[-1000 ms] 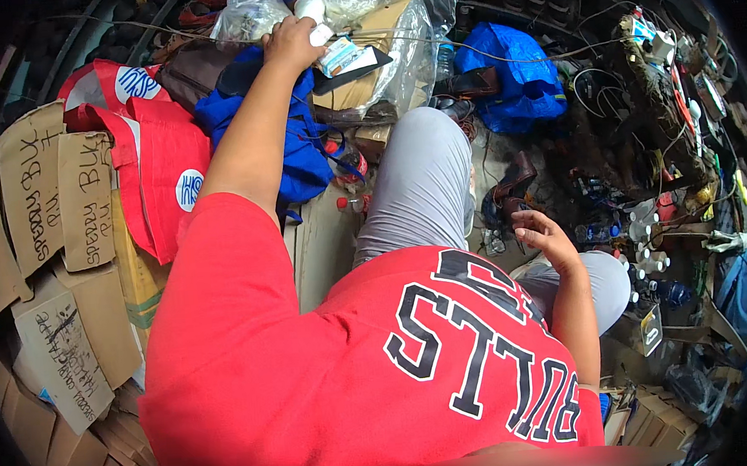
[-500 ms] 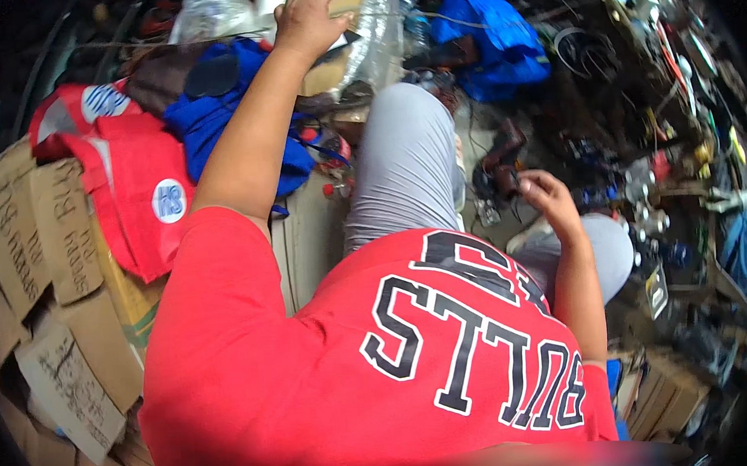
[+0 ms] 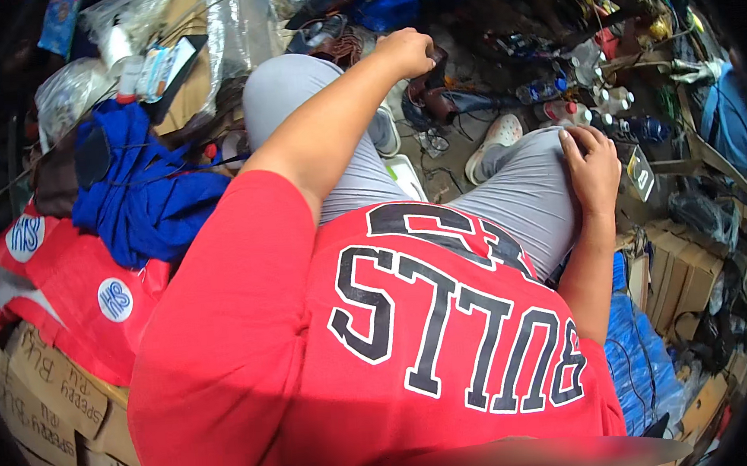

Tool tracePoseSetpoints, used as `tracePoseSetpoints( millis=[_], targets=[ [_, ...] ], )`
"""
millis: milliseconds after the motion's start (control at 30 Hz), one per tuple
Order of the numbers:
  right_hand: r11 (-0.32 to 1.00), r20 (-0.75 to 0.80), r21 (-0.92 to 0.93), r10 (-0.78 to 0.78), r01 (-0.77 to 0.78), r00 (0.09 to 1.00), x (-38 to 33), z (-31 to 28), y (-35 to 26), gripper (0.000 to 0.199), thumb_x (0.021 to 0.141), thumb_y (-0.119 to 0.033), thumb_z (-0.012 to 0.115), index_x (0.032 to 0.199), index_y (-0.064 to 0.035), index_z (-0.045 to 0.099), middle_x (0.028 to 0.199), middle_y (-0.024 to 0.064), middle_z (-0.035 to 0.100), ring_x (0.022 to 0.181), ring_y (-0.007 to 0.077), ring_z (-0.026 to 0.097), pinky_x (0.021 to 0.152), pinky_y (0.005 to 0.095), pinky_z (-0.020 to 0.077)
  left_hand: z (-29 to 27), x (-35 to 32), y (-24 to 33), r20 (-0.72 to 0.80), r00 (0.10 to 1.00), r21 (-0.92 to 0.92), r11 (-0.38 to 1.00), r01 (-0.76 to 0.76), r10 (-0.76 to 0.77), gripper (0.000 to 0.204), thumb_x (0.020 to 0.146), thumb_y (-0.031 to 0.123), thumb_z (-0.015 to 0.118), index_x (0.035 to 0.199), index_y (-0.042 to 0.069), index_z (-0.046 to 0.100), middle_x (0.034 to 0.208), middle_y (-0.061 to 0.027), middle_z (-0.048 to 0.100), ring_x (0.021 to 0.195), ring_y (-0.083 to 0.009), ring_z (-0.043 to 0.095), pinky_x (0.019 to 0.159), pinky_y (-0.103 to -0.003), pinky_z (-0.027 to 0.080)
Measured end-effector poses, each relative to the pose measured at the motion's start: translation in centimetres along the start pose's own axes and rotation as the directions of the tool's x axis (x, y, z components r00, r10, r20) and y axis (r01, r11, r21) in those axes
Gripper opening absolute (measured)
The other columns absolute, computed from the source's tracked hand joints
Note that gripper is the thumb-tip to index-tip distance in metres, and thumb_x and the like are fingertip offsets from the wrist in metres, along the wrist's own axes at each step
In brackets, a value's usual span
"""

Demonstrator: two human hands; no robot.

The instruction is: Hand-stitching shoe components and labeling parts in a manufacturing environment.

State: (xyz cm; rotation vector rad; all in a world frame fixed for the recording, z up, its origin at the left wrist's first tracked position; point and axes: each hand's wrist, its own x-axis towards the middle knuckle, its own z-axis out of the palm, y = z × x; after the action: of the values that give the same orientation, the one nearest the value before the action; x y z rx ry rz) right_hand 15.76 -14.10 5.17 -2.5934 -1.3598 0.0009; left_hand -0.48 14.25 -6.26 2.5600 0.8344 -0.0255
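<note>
My left hand (image 3: pixel 409 53) reaches out past my left knee, its fingers curled closed. Right at those fingers is the upper end of a dark brown, glossy, leather-like object (image 3: pixel 430 101) lying on the floor. Whether the fingers grip it is hidden behind the hand. My right hand (image 3: pixel 592 161) lies over my right knee, with the fingers stretched out and nothing in them. Below the brown object sits a small clear plastic piece (image 3: pixel 433 143). A white clog (image 3: pixel 499 142) is on my right foot.
Several bottles (image 3: pixel 569 113) lie beyond my right knee. Blue cloth (image 3: pixel 141 193), a red bag (image 3: pixel 83 288) and cardboard boxes (image 3: pixel 52 403) crowd my left side. Clear plastic sheeting (image 3: pixel 238 35) lies at the far left. More cardboard (image 3: pixel 679 268) and blue plastic (image 3: pixel 637 353) are at my right.
My left hand has moved right, from above the plastic and cardboard to the brown object, and its fingers have curled. My right hand has come down onto my knee. The view has swung right.
</note>
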Motion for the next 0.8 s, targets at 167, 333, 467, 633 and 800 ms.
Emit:
tracePoseSetpoints(
  millis=[167, 333, 467, 633, 800],
  targets=[
    [0.981, 0.071, 0.145, 0.123, -0.132, 0.99, 0.0, -0.2, 1.5, 0.03, 0.082, -0.037, 0.06, 0.091, -0.0093, 0.068, 0.1, 0.0066, 0.064, 0.098, 0.0259, 0.056, 0.086, 0.0347, 0.0417, 7.4, 3.4, -2.4, 0.258, 0.966, -0.012, 0.999, 0.034, -0.03, 0.023, 0.074, 0.023, 0.059, 0.092, 0.01, 0.067, 0.095, -0.0167, 0.064, 0.092, -0.0319, 0.061, 0.082, -0.04, 0.047],
    [0.956, 0.025, 0.232, 0.18, -0.181, 0.983, -0.6, -0.1, 2.9, 0.029, 0.081, -0.033, 0.063, 0.089, -0.0058, 0.067, 0.104, 0.01, 0.064, 0.101, 0.0251, 0.056, 0.088, 0.0345, 0.0416, 10.3, 5.2, -4.6, 0.455, 0.87, 0.132, 0.98, 0.147, -0.192, 0.027, 0.077, 0.016, 0.052, 0.098, 0.009, 0.067, 0.105, -0.0162, 0.062, 0.099, -0.0312, 0.059, 0.084, -0.04, 0.047],
    [0.942, 0.026, 0.274, 0.193, -0.192, 0.981, -0.7, 0.0, 3.1, 0.026, 0.08, -0.03, 0.064, 0.088, -0.0047, 0.066, 0.103, 0.0105, 0.064, 0.099, 0.0255, 0.056, 0.088, 0.0347, 0.0416, 13.0, 7.2, -5.2, 0.583, 0.759, 0.184, 0.957, 0.225, -0.29, 0.035, 0.081, 0.011, 0.053, 0.115, 0.01, 0.06, 0.124, -0.0103, 0.055, 0.115, -0.0279, 0.052, 0.091, -0.043, 0.043],
    [0.948, 0.041, 0.246, 0.196, -0.2, 0.98, -0.4, -0.3, 2.5, 0.023, 0.08, -0.027, 0.064, 0.086, -0.0051, 0.066, 0.102, 0.0099, 0.064, 0.098, 0.0256, 0.056, 0.087, 0.0351, 0.0412, 16.5, 7.8, -5.6, 0.687, 0.657, 0.22, 0.951, 0.219, -0.31, 0.043, 0.083, 0.012, 0.051, 0.126, 0.017, 0.052, 0.133, -0.0065, 0.048, 0.121, -0.0257, 0.047, 0.094, -0.045, 0.039],
    [0.956, 0.09, 0.178, 0.219, -0.232, 0.972, -0.3, -0.7, 2.4, 0.019, 0.079, -0.025, 0.064, 0.085, -0.0066, 0.065, 0.102, 0.0093, 0.063, 0.099, 0.0251, 0.055, 0.088, 0.0354, 0.0396, 14.2, 8.8, -1.9, 0.708, 0.635, 0.354, 0.933, 0.061, -0.31, 0.061, 0.084, 0.007, 0.048, 0.138, 0.032, 0.033, 0.138, -0.0047, 0.041, 0.124, -0.0252, 0.043, 0.096, -0.045, 0.038]
  ],
)
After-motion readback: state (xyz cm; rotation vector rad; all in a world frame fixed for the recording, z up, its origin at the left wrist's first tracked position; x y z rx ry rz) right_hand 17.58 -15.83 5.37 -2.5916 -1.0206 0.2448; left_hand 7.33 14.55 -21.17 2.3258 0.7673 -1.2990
